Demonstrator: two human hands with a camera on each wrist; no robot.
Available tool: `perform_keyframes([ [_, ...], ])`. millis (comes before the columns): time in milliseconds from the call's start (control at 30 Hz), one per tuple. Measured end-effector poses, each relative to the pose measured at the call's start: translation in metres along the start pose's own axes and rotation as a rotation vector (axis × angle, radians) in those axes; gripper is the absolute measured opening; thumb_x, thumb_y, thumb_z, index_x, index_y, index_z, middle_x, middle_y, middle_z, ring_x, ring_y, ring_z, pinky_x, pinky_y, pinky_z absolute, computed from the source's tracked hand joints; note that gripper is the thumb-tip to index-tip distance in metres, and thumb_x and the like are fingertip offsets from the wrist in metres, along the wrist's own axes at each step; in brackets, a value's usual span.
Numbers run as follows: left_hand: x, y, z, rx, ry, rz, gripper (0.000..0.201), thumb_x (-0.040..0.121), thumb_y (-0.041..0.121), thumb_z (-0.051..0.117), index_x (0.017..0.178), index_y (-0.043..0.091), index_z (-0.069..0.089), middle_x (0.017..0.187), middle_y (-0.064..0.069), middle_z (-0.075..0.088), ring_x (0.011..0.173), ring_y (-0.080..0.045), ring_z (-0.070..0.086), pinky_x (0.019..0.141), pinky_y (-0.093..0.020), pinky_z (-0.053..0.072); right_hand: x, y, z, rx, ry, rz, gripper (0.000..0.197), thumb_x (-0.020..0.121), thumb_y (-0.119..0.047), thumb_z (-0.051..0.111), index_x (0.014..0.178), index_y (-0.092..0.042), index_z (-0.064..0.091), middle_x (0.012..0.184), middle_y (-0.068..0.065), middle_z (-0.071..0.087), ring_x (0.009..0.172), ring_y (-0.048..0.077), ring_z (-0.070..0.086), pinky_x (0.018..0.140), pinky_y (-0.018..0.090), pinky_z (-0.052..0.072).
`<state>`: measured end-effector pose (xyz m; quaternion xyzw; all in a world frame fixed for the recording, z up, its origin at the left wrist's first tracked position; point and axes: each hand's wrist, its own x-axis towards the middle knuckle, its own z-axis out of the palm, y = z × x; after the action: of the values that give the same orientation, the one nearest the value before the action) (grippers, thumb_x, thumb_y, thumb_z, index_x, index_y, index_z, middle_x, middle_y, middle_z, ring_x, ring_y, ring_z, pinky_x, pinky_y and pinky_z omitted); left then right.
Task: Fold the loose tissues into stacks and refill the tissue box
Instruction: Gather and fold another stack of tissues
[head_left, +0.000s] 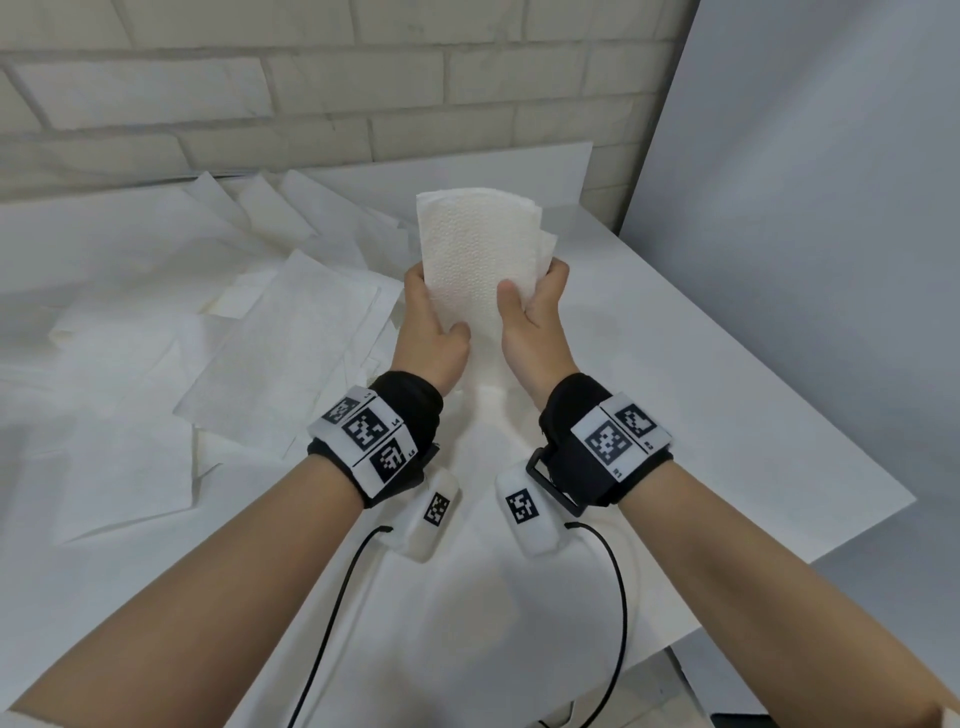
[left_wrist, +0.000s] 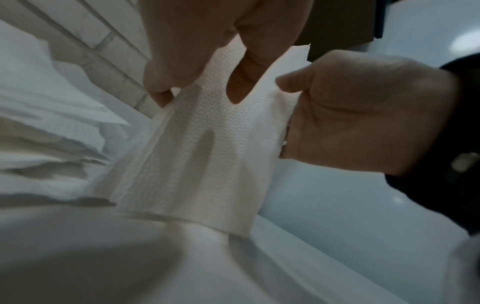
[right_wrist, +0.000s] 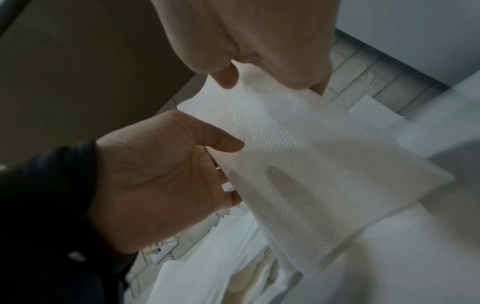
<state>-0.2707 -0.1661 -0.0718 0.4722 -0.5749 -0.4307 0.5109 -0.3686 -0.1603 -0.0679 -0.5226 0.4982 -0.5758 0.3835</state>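
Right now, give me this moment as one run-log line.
left hand: grips tissue stack | right hand: grips same stack | stack: upright, bottom edge on table | loose tissues: left | box: unseen

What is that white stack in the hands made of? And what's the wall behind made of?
The tissue stack looks like soft, matte white paper: a dimpled embossed pattern covers it, and it bends where the left hand and right hand grip it. The wall looks like brick painted a dull off-white, judging by the staggered blocks and recessed joints, though it could be brick-look cladding.
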Motion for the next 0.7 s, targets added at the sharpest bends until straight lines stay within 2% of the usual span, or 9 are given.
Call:
perform_keyframes([
  [67, 0.002, 0.001, -0.001, -0.028, 0.042, -0.006, 0.068, 0.08, -0.017, 0.045, 0.136, 0.011, 0.018, 0.115, 0.001, 0.043, 0.099, -0.009, 0.05, 0.072, -0.006, 0.047, -0.002, -0.004, -0.001, 0.079, -0.02, -0.027, 0.022, 0.099, -0.012, 0.034, 0.114, -0.021, 0.019, 0.118, -0.003, 0.04, 0.105, 0.007, 0.047, 0.083, 0.005, 0.041],
  [133, 0.005, 0.003, -0.003, -0.072, 0.087, -0.032, 0.07, 0.078, -0.018, 0.045, 0.134, 0.013, 0.018, 0.113, -0.004, 0.042, 0.085, -0.007, 0.051, 0.058, -0.005, 0.045, -0.001, -0.005, -0.003, 0.133, 0.001, -0.028, 0.024, 0.1, -0.013, 0.033, 0.12, -0.016, 0.02, 0.115, -0.004, 0.04, 0.097, -0.002, 0.047, 0.076, -0.002, 0.039],
  [167, 0.006, 0.004, -0.003, -0.09, 0.096, -0.042, 0.068, 0.078, -0.018, 0.043, 0.133, 0.012, 0.019, 0.11, -0.005, 0.044, 0.08, -0.006, 0.049, 0.054, -0.005, 0.043, 0.0, -0.005, -0.003, 0.14, 0.014, -0.017, 0.028, 0.1, -0.015, 0.033, 0.125, -0.013, 0.02, 0.117, -0.002, 0.041, 0.097, 0.0, 0.047, 0.076, -0.002, 0.039],
  [233, 0.006, 0.004, -0.002, -0.09, 0.082, -0.042, 0.062, 0.079, -0.018, 0.041, 0.131, 0.01, 0.023, 0.1, 0.001, 0.047, 0.078, -0.004, 0.048, 0.054, -0.005, 0.042, 0.001, -0.008, -0.001, 0.125, 0.013, 0.014, 0.027, 0.1, -0.019, 0.033, 0.125, -0.014, 0.022, 0.12, 0.001, 0.042, 0.101, 0.005, 0.047, 0.076, 0.001, 0.041],
  [367, 0.006, 0.009, -0.002, -0.085, 0.1, 0.019, 0.053, 0.077, -0.02, 0.038, 0.115, 0.014, 0.024, 0.093, 0.008, 0.04, 0.082, -0.001, 0.044, 0.057, -0.003, 0.04, 0.001, -0.018, 0.002, 0.143, -0.001, -0.027, 0.016, 0.101, -0.026, 0.028, 0.114, -0.021, 0.023, 0.114, -0.003, 0.042, 0.096, 0.0, 0.045, 0.077, 0.004, 0.04],
  [467, 0.008, 0.017, -0.006, -0.153, 0.115, 0.029, 0.057, 0.076, -0.023, 0.037, 0.124, 0.006, 0.024, 0.092, 0.008, 0.038, 0.08, -0.001, 0.042, 0.057, -0.003, 0.039, 0.002, -0.023, 0.001, 0.12, 0.022, -0.063, 0.015, 0.1, -0.027, 0.03, 0.113, -0.02, 0.025, 0.107, -0.005, 0.044, 0.096, 0.005, 0.046, 0.083, 0.009, 0.039],
  [600, 0.005, 0.024, -0.004, -0.133, 0.061, 0.072, 0.055, 0.076, -0.023, 0.035, 0.122, 0.007, 0.027, 0.092, 0.008, 0.042, 0.079, 0.0, 0.044, 0.058, -0.005, 0.04, 0.004, -0.026, 0.004, 0.026, 0.013, -0.107, 0.012, 0.098, -0.017, 0.036, 0.1, -0.028, 0.032, 0.113, 0.006, 0.044, 0.107, 0.021, 0.045, 0.099, 0.039, 0.039],
  [633, 0.006, 0.025, -0.005, -0.143, 0.065, 0.085, 0.054, 0.075, -0.023, 0.035, 0.118, 0.01, 0.027, 0.092, 0.008, 0.042, 0.079, 0.0, 0.044, 0.058, -0.005, 0.04, 0.004, -0.027, 0.003, 0.023, 0.006, -0.126, 0.015, 0.097, -0.014, 0.037, 0.099, -0.028, 0.032, 0.112, 0.005, 0.043, 0.106, 0.021, 0.045, 0.098, 0.038, 0.039],
  [700, 0.01, 0.028, -0.006, -0.176, 0.08, 0.094, 0.055, 0.073, -0.025, 0.033, 0.113, 0.013, 0.026, 0.092, 0.007, 0.04, 0.078, -0.001, 0.043, 0.058, -0.006, 0.04, 0.003, -0.028, 0.0, 0.092, -0.002, -0.137, 0.026, 0.093, -0.003, 0.037, 0.106, -0.023, 0.029, 0.109, 0.0, 0.041, 0.095, 0.013, 0.046, 0.089, 0.023, 0.041],
])
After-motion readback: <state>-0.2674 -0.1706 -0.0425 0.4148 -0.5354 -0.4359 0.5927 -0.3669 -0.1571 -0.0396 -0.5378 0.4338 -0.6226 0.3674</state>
